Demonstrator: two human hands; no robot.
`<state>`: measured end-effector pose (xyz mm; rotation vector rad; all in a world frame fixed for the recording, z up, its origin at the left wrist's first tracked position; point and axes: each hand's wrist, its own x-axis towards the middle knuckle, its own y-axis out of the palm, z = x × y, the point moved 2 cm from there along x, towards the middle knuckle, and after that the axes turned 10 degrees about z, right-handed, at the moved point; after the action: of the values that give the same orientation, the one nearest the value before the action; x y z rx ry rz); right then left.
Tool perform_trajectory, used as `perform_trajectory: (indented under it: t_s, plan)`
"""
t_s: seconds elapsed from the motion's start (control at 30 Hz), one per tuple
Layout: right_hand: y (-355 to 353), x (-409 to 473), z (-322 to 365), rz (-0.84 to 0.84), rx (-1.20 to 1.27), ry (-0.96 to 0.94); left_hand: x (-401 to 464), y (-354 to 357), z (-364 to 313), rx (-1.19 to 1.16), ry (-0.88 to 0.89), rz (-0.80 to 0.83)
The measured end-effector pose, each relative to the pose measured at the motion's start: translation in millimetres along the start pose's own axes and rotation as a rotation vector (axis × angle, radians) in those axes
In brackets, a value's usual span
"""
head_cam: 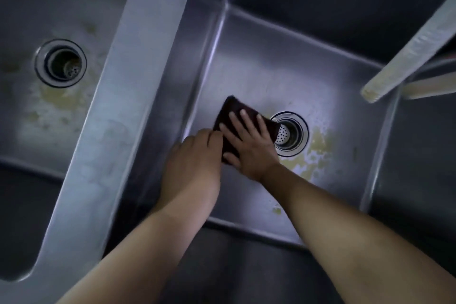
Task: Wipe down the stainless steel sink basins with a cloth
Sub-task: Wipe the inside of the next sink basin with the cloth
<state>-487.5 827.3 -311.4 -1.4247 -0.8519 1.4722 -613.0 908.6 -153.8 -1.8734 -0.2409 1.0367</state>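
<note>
Dark cloth (232, 116) flat on right basin (283, 61) floor, just left of drain strainer (291, 134); right hand (249, 148) spread, pressing down for scrubbing; left hand (195, 155) pinching cloth edge, anchoring against bunching.

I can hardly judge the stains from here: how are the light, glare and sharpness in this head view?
Head view: dim overall, with a bright patch on the right basin floor around the drain; the left basin is darker, corners nearly black. Wide-angle bending shows on the divider. Slightly soft; the faucet spout is blurred. The dark cloth shows no texture.
</note>
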Motion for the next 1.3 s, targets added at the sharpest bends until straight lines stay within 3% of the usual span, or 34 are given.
perform_trajectory:
  t_s: [0.13,0.43,0.67,0.87,1.03,1.2,1.3]
  plan:
    - [-15,45,-46,-0.042,0.034,0.174,2,-3,4,0.073,-0.024,0.01]
    - [-57,119,-132,-0.086,0.051,0.326,8,0,6,0.043,-0.077,0.037]
    - [-53,111,-115,-0.074,0.066,0.32,7,5,9,0.081,-0.094,-0.046]
    - [-7,17,-5,-0.039,0.061,0.04,5,-2,6,0.098,-0.069,-0.098]
    - [20,-62,60,0.057,0.03,-0.183,-9,-26,0,0.181,0.113,-0.165]
    - [8,-48,53,0.036,-0.054,-0.306,0,-79,16,0.481,0.41,-0.291]
    - [-7,-9,28,-0.027,0.0,-0.265,19,-102,27,0.56,0.489,-0.303]
